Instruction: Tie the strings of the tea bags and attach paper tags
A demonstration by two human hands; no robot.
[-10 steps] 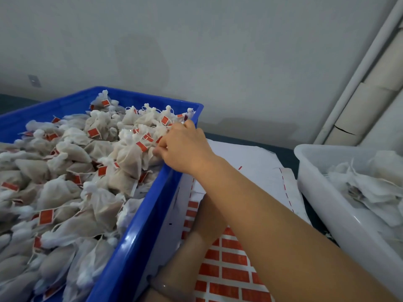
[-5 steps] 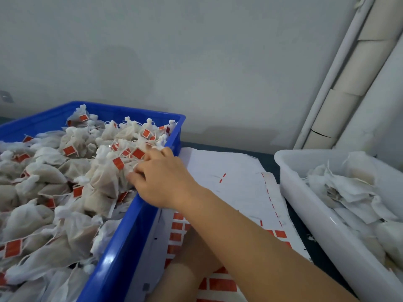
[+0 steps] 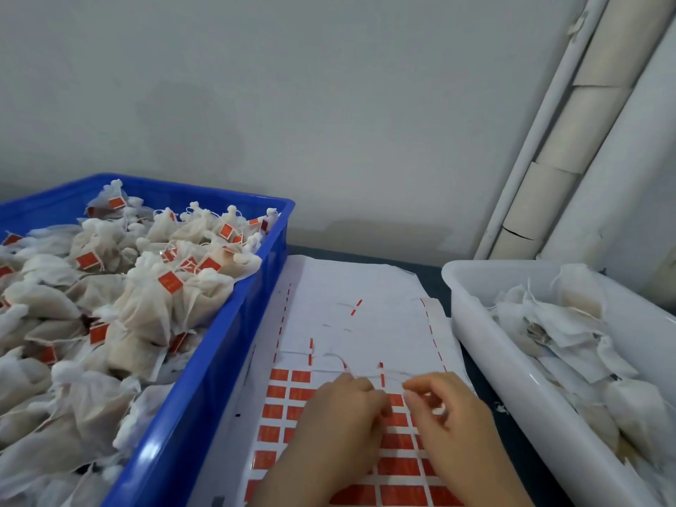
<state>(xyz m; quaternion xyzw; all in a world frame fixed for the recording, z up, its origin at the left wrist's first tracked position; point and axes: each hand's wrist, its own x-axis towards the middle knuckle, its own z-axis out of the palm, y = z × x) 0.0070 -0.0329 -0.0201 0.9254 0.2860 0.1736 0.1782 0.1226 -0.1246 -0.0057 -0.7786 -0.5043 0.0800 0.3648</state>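
hands are hovering low over the sheet [image 3: 365, 316] of red tags [image 3: 278, 391], which is lying on the bench [image 3: 431, 273] between the crate [image 3: 205, 378] and the tub [image 3: 486, 345]. we are reading the step as peeling one tag free. the left grip [image 3: 342, 411] is curling its fingers down onto the sheet, just beside the right grip [image 3: 451, 418], whose thumb and forefinger are meeting at their tips. whether either is pinching a tag we cannot tell, as the fingers are hiding it. no bag is sitting in either grip: tagged bags [image 3: 153, 305] are heaping in the crate and untagged bags [image 3: 570, 323] are lying in the tub, both well apart from the hands. to do this well, we are thinking the left grip ought to be pressing the sheet flat just beside the chosen tag while the right is lifting one corner slowly, so the tag is coming away whole. loose strips [image 3: 382, 376] are curling up along the peeled rows, and we are judging them likely to be snagging fingers.
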